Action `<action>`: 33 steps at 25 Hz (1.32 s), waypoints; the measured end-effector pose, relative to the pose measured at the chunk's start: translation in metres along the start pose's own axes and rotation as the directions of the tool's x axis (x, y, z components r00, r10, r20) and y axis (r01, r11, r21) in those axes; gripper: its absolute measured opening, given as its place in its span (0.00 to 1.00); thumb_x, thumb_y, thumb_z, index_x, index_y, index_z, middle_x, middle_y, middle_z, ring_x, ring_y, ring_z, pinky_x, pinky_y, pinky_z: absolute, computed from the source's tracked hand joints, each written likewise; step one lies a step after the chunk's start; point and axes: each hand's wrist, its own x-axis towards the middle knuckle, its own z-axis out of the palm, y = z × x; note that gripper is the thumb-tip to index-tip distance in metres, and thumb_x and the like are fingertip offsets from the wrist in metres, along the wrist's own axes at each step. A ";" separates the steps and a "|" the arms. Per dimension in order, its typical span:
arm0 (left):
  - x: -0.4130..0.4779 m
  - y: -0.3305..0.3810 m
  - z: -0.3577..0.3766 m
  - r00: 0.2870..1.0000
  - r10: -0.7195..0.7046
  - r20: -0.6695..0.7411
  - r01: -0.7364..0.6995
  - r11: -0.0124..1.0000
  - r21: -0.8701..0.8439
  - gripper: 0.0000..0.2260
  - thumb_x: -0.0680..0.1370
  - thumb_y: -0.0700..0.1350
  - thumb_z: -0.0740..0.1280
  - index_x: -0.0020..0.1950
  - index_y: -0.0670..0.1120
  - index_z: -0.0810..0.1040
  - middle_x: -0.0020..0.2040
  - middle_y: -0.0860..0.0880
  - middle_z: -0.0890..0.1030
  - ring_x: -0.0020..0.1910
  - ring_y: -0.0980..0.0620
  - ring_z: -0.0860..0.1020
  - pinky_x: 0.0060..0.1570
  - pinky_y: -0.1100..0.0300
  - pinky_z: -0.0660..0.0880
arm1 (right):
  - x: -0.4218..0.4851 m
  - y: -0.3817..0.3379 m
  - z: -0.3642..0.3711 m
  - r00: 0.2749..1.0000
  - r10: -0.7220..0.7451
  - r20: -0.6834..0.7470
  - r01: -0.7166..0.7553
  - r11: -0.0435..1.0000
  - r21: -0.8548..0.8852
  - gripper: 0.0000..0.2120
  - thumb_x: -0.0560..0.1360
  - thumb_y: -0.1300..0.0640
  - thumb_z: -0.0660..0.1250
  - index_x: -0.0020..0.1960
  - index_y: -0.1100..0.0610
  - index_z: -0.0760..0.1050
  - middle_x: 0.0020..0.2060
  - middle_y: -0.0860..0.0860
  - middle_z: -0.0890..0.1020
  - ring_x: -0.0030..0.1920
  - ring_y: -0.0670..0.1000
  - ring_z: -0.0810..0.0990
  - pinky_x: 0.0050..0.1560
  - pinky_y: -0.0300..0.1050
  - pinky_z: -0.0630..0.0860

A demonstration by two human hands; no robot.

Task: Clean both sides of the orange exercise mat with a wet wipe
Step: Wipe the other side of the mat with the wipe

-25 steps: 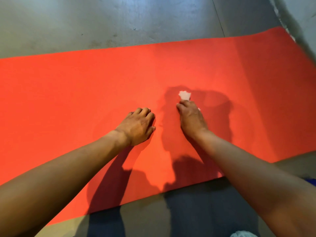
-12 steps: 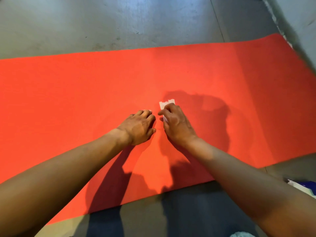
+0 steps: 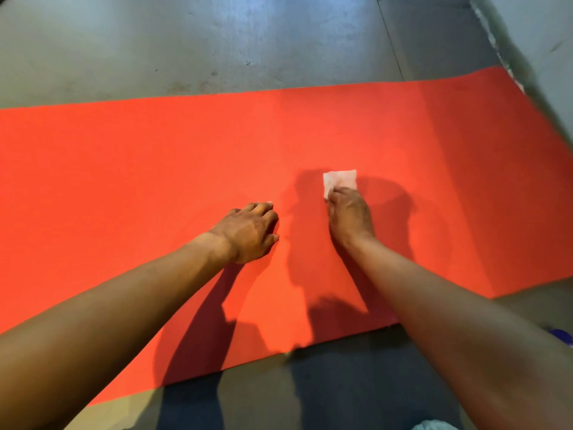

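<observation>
The orange exercise mat (image 3: 155,169) lies flat on the floor and spans the whole view. A small white wet wipe (image 3: 339,179) sits on the mat right of centre. My right hand (image 3: 350,215) holds the wipe's near part under its bent fingers and presses it onto the mat; the far part of the wipe sticks out past the fingertips. Left of it, my left hand (image 3: 249,232) rests on the mat with loosely bent fingers and holds nothing.
Grey concrete floor (image 3: 217,41) surrounds the mat. A wall base (image 3: 527,57) runs along the far right, by the mat's right end. A blue object (image 3: 561,335) peeks in at the right edge, and a pale object (image 3: 434,426) shows at the bottom edge.
My right hand first slid the wipe left towards my left hand, then back right and further away across the mat. My left hand stayed in place.
</observation>
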 end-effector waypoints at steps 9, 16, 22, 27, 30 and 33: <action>0.006 -0.015 -0.003 0.998 -0.011 -0.068 0.008 0.998 -0.056 0.19 0.83 0.57 0.58 0.69 0.49 0.70 0.75 0.51 0.65 0.74 0.47 0.64 0.67 0.47 0.69 | -0.006 -0.003 0.011 0.982 -0.188 0.009 0.187 0.979 0.077 0.24 0.80 0.65 0.58 0.75 0.53 0.68 0.73 0.52 0.73 0.73 0.52 0.70 0.72 0.50 0.70; 0.015 -0.022 -0.001 0.989 -0.039 -0.139 0.026 0.995 -0.098 0.18 0.82 0.54 0.59 0.68 0.47 0.71 0.74 0.48 0.67 0.73 0.45 0.64 0.66 0.46 0.70 | -0.003 -0.028 0.018 0.986 -0.158 -0.053 0.164 0.977 0.134 0.19 0.75 0.71 0.62 0.65 0.62 0.77 0.66 0.58 0.78 0.65 0.59 0.78 0.68 0.45 0.70; 0.032 -0.034 -0.001 0.975 -0.107 -0.194 0.078 0.985 -0.154 0.18 0.81 0.54 0.61 0.68 0.47 0.71 0.74 0.46 0.66 0.75 0.44 0.62 0.68 0.44 0.66 | 0.010 -0.013 0.026 0.974 -0.189 -0.122 0.205 0.969 0.134 0.13 0.77 0.65 0.65 0.60 0.64 0.80 0.61 0.61 0.80 0.62 0.60 0.77 0.69 0.50 0.70; 0.051 -0.044 -0.008 0.961 -0.159 -0.227 0.114 0.973 -0.200 0.17 0.81 0.54 0.61 0.66 0.47 0.73 0.74 0.46 0.67 0.75 0.44 0.62 0.70 0.44 0.63 | 0.030 -0.008 0.016 0.981 0.153 -0.116 -0.125 0.968 0.219 0.21 0.75 0.70 0.58 0.66 0.62 0.76 0.68 0.55 0.73 0.65 0.55 0.74 0.66 0.47 0.70; 0.065 -0.049 -0.014 0.948 -0.181 -0.263 0.117 0.963 -0.241 0.16 0.80 0.54 0.62 0.63 0.47 0.74 0.73 0.45 0.68 0.74 0.43 0.63 0.69 0.44 0.64 | 0.041 -0.034 0.019 0.993 0.021 -0.119 0.008 0.971 0.238 0.21 0.72 0.72 0.59 0.62 0.62 0.78 0.62 0.56 0.75 0.61 0.59 0.77 0.66 0.48 0.72; 0.076 -0.056 -0.016 0.935 -0.188 -0.302 0.111 0.961 -0.254 0.16 0.79 0.54 0.62 0.62 0.46 0.74 0.71 0.45 0.70 0.72 0.42 0.65 0.70 0.43 0.64 | 0.044 -0.056 0.025 0.976 -0.179 -0.119 0.201 0.958 0.204 0.18 0.73 0.72 0.63 0.59 0.62 0.80 0.57 0.57 0.78 0.60 0.57 0.77 0.70 0.44 0.66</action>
